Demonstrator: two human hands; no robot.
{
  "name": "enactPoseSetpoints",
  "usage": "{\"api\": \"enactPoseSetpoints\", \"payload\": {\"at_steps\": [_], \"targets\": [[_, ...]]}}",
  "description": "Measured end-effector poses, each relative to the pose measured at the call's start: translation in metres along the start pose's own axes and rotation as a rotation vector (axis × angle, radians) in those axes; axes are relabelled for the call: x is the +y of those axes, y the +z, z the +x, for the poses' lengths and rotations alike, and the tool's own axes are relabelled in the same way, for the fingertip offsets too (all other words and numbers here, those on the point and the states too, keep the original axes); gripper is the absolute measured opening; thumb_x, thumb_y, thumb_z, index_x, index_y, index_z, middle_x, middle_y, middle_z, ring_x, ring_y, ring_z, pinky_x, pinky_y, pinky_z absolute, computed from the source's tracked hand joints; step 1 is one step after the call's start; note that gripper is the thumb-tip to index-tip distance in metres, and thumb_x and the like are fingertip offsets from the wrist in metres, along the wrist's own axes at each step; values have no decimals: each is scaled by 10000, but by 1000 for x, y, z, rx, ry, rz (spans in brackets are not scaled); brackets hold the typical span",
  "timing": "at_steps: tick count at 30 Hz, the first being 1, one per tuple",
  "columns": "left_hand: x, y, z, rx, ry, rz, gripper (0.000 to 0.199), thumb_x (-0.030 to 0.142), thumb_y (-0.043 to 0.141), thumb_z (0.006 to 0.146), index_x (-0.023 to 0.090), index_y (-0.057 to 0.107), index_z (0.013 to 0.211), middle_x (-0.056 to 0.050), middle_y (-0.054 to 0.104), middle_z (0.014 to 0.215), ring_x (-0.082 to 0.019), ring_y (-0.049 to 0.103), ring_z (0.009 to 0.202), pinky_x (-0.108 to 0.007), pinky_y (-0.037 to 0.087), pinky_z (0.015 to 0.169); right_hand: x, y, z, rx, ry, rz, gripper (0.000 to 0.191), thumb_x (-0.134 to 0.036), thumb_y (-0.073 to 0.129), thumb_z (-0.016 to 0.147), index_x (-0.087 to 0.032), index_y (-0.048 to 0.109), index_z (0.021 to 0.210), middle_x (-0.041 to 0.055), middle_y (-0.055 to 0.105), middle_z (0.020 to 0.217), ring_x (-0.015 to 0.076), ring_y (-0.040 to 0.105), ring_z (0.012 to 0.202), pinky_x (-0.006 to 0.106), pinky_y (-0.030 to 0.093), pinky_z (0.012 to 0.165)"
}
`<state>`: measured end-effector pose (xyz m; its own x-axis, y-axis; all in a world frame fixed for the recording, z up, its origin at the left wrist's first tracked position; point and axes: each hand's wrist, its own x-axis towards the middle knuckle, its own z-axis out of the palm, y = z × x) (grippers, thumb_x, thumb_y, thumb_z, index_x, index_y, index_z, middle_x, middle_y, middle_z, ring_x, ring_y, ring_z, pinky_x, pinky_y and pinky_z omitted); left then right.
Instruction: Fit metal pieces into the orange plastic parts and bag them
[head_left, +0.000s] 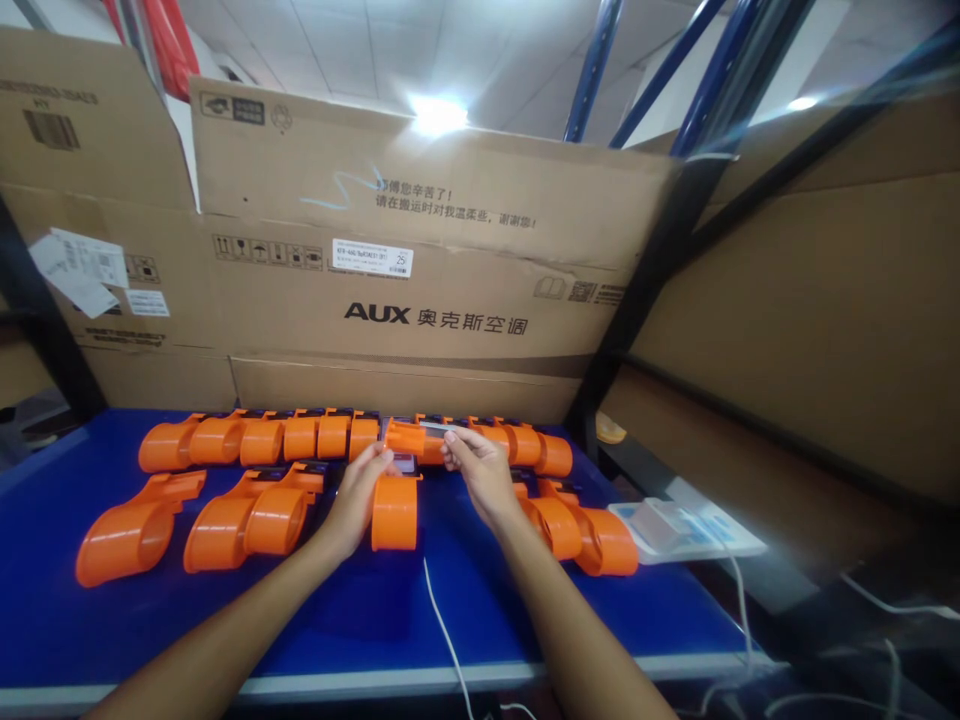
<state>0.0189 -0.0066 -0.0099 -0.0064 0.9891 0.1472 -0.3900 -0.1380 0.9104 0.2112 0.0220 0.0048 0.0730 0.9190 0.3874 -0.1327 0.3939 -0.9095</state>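
Note:
In the head view, my left hand [355, 502] is closed on an orange plastic tape dispenser [395, 514], its round ring hanging down and its flat orange head up near my fingertips. My right hand [480, 472] pinches, between thumb and fingers, a thin see-through greyish strip [436, 432] at the right of that head. Exactly how the strip joins the dispenser I cannot tell. Behind my hands, a row of similar orange dispensers [262, 441] lies across the blue tabletop [315, 620], partly hidden by my hands.
More orange dispensers lie nearer, at left [127, 540] and at right [609, 542]. A white tray-like piece [720, 535] with a cable sits at the table's right edge. A white cable [442, 625] runs over the front edge. A cardboard wall [300, 310] and a dark post [637, 280] stand behind.

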Motion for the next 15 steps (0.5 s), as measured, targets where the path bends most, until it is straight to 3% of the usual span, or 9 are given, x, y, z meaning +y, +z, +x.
{"api": "enactPoseSetpoints", "payload": {"at_steps": [6,10,15], "targets": [[-1,0,0,-38,38,79,407,570,758,756,170,687,744,-28,654,709,-172,572,656,-258,426,651,-2,5,-7,17,-171,-265,273,-442,659,911,-210,765,814,25,705,739,185,623,670,305,516,647],[-2,1,-2,-55,29,103,397,564,757,765,170,713,787,-28,665,703,-171,571,630,-256,425,623,-2,6,-11,-19,-297,-441,245,-367,578,963,-223,767,1021,63,762,967,255,702,920,385,555,852],[4,5,-6,-102,60,137,353,524,751,788,173,738,828,-29,683,713,-185,584,641,-256,426,608,-1,4,-15,-122,-432,-732,362,-197,440,973,-197,678,1246,123,729,1123,272,679,1050,423,543,955]]}}
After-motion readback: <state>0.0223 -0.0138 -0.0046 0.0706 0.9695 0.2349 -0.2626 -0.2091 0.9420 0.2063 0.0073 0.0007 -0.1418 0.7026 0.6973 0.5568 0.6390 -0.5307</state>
